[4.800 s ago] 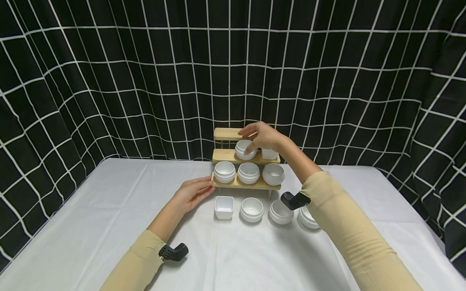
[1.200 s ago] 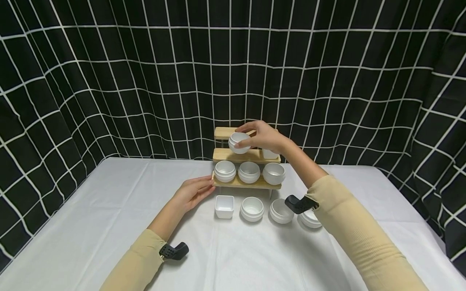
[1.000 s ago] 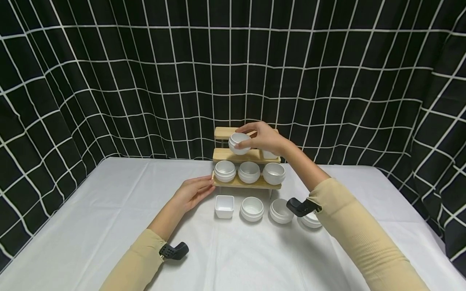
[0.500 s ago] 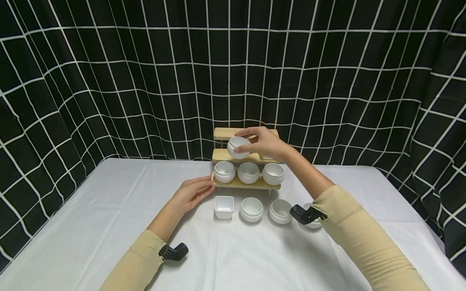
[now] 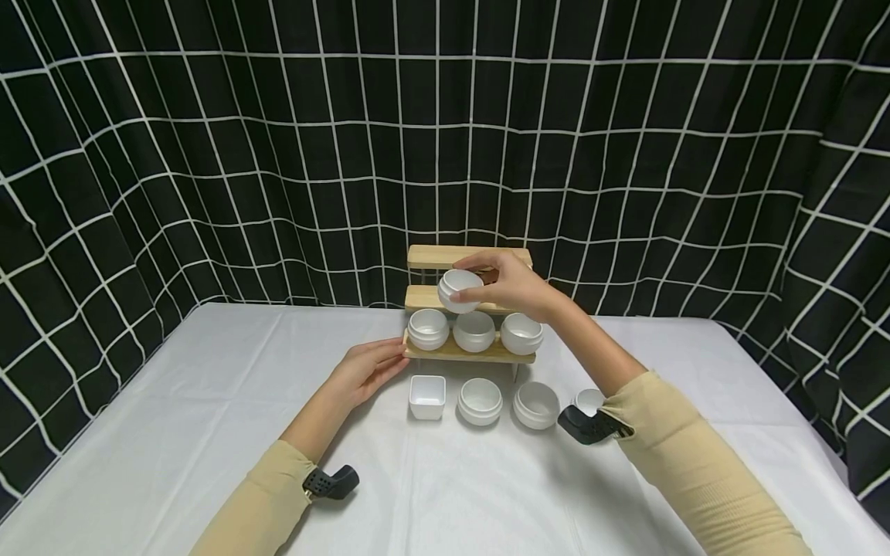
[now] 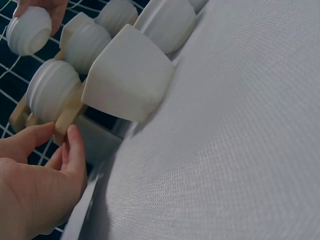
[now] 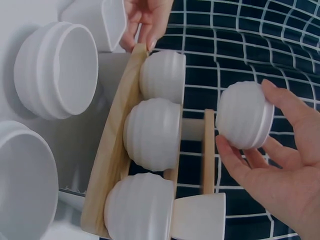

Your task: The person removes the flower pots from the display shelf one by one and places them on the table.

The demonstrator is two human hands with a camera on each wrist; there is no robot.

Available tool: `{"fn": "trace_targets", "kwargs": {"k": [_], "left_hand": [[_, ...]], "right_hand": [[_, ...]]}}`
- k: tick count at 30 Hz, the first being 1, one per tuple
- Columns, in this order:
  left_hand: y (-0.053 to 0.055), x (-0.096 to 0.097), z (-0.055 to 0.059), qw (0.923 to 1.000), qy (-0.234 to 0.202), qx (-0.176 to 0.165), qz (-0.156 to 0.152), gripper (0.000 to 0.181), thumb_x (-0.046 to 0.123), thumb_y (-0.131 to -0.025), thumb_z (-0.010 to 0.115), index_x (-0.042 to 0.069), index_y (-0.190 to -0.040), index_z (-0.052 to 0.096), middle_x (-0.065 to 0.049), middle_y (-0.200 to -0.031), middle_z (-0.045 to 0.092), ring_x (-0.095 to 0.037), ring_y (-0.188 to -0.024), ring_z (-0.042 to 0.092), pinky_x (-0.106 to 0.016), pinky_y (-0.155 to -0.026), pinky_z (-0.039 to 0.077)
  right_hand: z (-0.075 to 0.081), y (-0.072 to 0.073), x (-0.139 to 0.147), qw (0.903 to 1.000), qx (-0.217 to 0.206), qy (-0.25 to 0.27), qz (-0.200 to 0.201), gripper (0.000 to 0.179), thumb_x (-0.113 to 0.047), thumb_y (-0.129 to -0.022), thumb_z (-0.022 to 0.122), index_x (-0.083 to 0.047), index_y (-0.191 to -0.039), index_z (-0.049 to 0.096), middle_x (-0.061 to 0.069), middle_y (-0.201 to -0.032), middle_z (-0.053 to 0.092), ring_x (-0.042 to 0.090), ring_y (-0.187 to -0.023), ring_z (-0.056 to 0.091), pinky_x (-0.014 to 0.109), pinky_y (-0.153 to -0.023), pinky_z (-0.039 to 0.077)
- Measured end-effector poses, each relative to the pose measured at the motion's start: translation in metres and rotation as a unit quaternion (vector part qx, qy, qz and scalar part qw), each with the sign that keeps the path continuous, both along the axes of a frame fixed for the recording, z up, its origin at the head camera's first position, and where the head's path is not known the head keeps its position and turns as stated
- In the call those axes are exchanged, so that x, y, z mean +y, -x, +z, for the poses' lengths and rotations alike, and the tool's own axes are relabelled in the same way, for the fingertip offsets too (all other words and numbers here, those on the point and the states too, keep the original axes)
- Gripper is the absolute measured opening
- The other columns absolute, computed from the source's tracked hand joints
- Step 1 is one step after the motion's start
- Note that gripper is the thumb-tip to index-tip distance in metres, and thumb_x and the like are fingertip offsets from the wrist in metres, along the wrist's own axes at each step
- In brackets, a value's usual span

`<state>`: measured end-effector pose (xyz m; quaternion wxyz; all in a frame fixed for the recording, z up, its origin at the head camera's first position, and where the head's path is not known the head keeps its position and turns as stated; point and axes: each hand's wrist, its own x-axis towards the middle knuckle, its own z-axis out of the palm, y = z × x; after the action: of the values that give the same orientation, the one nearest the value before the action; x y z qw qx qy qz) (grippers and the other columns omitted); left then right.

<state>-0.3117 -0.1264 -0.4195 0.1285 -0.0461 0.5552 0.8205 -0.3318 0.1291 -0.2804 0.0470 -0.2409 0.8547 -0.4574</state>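
My right hand holds a small white round bowl between thumb and fingers. In the right wrist view this bowl is clear of the boards, off to the right of the middle one. My left hand pinches the left end of the lowest board of a three-tier wooden stand, thumb above and fingers below, as the left wrist view shows. Three white round bowls line that lowest board. A white square bowl stands on the middle board, hidden behind my right hand in the head view.
On the white tablecloth before the stand, a white square bowl and several round bowls form a row. The rightmost bowl is partly covered by my right wrist camera. A black gridded curtain hangs behind.
My right hand has lifted the round bowl off the middle board and shifted it left. Over the last second the bowl has come lower in the head view. My left hand stays put.
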Motion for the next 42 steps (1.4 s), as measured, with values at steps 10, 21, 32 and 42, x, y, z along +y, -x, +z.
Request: {"fn": "trace_targets", "kwargs": {"k": [10, 21, 32, 42], "left_hand": [[-0.002, 0.0, 0.001, 1.0, 0.002, -0.001, 0.005, 0.045, -0.004, -0.106, 0.055, -0.017, -0.148, 0.045, -0.017, -0.12, 0.068, -0.007, -0.091, 0.072, -0.021, -0.099, 0.062], [-0.001, 0.001, 0.001, 0.9999, 0.009, -0.002, 0.007, 0.044, -0.005, -0.106, 0.055, -0.017, -0.148, 0.046, -0.021, -0.128, 0.065, -0.007, -0.09, 0.072, -0.02, -0.097, 0.063], [-0.001, 0.001, 0.001, 0.9999, 0.005, -0.005, 0.012, 0.044, -0.006, -0.105, 0.056, -0.017, -0.147, 0.048, -0.02, -0.125, 0.065, -0.008, -0.09, 0.072, -0.021, -0.097, 0.063], [-0.001, 0.001, 0.001, 0.9999, 0.006, -0.007, 0.009, 0.044, -0.006, -0.105, 0.057, -0.016, -0.147, 0.048, -0.025, -0.136, 0.062, -0.008, -0.091, 0.073, -0.021, -0.099, 0.062]], "right_hand": [[-0.006, -0.009, 0.0, 0.9998, 0.017, -0.011, 0.006, 0.059, -0.011, -0.092, 0.081, 0.007, -0.144, 0.059, 0.024, -0.142, 0.061, 0.035, -0.116, 0.065, 0.034, -0.1, 0.059], [-0.011, -0.019, 0.001, 0.9999, 0.007, -0.014, 0.003, 0.057, -0.013, -0.091, 0.082, 0.003, -0.142, 0.062, 0.021, -0.144, 0.061, 0.036, -0.12, 0.065, 0.04, -0.102, 0.059], [-0.017, -0.029, 0.002, 0.9999, -0.007, -0.007, 0.012, 0.058, -0.015, -0.091, 0.082, 0.0, -0.143, 0.062, 0.02, -0.143, 0.062, 0.034, -0.121, 0.066, 0.036, -0.096, 0.061], [-0.02, -0.042, -0.002, 0.9996, -0.003, 0.013, 0.027, 0.063, -0.011, -0.089, 0.084, 0.005, -0.144, 0.058, 0.021, -0.144, 0.062, 0.036, -0.123, 0.067, 0.038, -0.104, 0.058]]}}
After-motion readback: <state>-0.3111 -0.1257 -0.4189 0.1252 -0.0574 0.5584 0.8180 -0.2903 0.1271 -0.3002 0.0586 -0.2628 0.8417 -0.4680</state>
